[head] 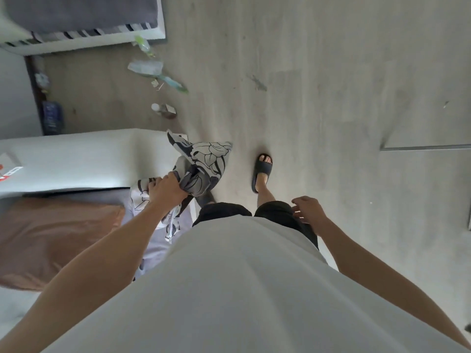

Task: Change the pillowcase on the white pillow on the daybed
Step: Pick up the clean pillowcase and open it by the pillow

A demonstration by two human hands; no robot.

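Observation:
My left hand (167,188) grips a bunched white pillowcase with a dark floral print (204,161), which hangs beside my left hip over the corner of the white daybed frame (76,161). My right hand (307,208) hangs at my right side, fingers loosely spread, holding nothing. A brown pillow (51,238) lies on the daybed at the lower left. No white pillow shows in the view.
I stand on a pale wood floor (331,98), one foot in a dark slide sandal (262,171). Plastic wrappers (147,67) and a small bottle (163,110) litter the floor ahead left. A grey mattress with a striped edge (81,21) lies at the top left.

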